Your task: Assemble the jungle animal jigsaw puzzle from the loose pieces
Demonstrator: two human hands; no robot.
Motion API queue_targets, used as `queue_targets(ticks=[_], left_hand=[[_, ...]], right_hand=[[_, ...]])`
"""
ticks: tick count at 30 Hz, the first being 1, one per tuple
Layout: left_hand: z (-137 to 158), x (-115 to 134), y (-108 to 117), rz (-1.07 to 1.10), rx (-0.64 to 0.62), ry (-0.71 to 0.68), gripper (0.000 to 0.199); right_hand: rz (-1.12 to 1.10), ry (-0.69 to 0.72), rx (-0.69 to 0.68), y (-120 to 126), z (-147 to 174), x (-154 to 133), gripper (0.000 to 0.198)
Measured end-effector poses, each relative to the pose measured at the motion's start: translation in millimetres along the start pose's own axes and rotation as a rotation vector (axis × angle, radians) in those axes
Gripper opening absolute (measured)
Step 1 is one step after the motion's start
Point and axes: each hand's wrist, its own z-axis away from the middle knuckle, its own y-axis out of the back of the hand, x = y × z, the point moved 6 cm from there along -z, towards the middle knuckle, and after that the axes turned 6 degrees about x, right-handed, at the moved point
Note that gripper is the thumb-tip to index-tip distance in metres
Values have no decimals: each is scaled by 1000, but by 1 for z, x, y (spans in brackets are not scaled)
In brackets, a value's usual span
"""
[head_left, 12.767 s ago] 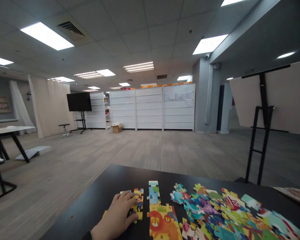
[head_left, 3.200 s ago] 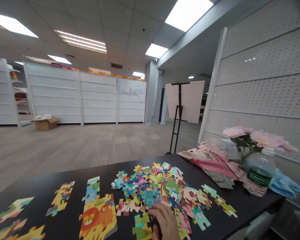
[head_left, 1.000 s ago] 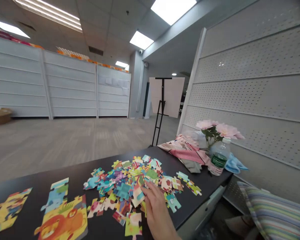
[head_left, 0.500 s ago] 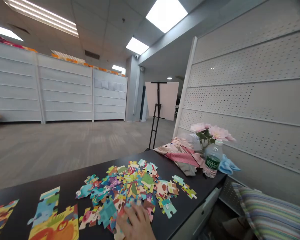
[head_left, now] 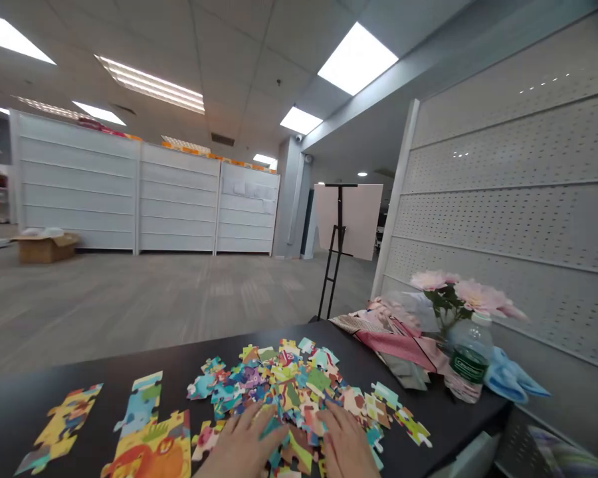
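Note:
A loose heap of colourful jigsaw puzzle pieces [head_left: 289,385] lies on the black tabletop. My left hand [head_left: 244,443] rests on the near left side of this heap, fingers spread and palm down. To its right, my right hand [head_left: 347,443] lies over the near right pieces, its fingers stretched out. Between the two hands several pieces show; any under the palms are hidden. Left of the heap is a joined puzzle section [head_left: 152,446] with an orange lion, and farther left another joined section [head_left: 66,425] in yellow and blue.
At the table's right end stand a water bottle [head_left: 469,362] and pink flowers [head_left: 478,295], with a blue cloth [head_left: 511,375] and folded pink fabric [head_left: 398,342] beside them. Beyond the table are an easel [head_left: 333,265], a pegboard panel [head_left: 508,199] and a cardboard box [head_left: 47,247].
My left hand has come into view and onto the heap. My right hand lies farther right over the pieces. The view has turned left and up, showing more of the table's left side.

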Motion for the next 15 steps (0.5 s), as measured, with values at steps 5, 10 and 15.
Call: queue_targets(ticks=[5,10,15], left_hand=[[-43,22,20,48,172,2,66],[-73,10,3,164,239,13,78],[-71,-6,4,351,348,12,62]], right_hand=[[-26,36,48,-9,-3,-3,56],[-27,1,91,-14,-4,8,55],[-15,-26,95,-13,-3,11,53]])
